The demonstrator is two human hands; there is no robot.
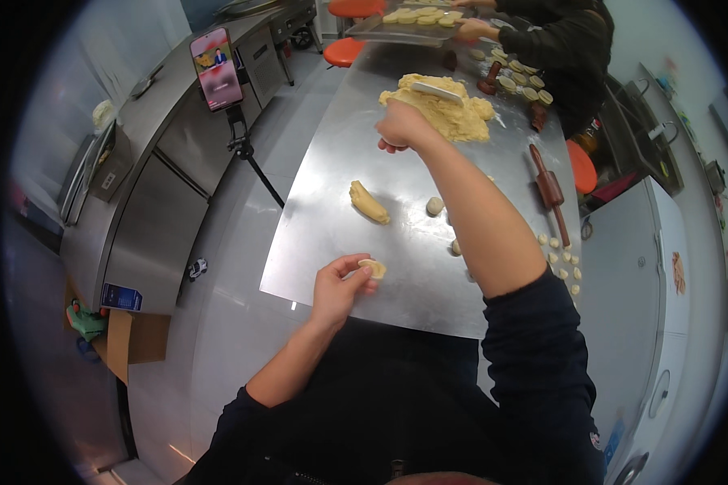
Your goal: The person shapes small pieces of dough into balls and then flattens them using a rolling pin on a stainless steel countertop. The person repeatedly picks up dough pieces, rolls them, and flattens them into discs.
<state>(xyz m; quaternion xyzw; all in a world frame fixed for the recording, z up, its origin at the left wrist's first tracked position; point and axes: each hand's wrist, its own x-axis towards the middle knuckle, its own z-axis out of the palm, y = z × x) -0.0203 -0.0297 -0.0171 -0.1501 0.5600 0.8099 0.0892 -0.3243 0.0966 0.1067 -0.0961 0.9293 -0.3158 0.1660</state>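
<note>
Near the front edge of the steel table (315, 242), my left hand (340, 287) grips a small flattened dough round (374, 268) by thumb and fingers. My right arm reaches forward, with my right hand (400, 125) curled at the left edge of a large yellow dough mass (453, 121); what its fingers hold is hidden. A white scraper (435, 90) lies on that mass. A long yellow dough piece (369, 202) rests mid-table, and pale dough balls (434, 207) sit beside my right forearm, partly hidden by it.
A co-worker's hand (471, 31) is at a tray of shaped dough (408, 24). A wooden rolling pin (550, 187) and small dough pieces (565, 272) lie at the table's right. A phone on a stand (216, 73) rises left of the table, near a steel counter (158, 226).
</note>
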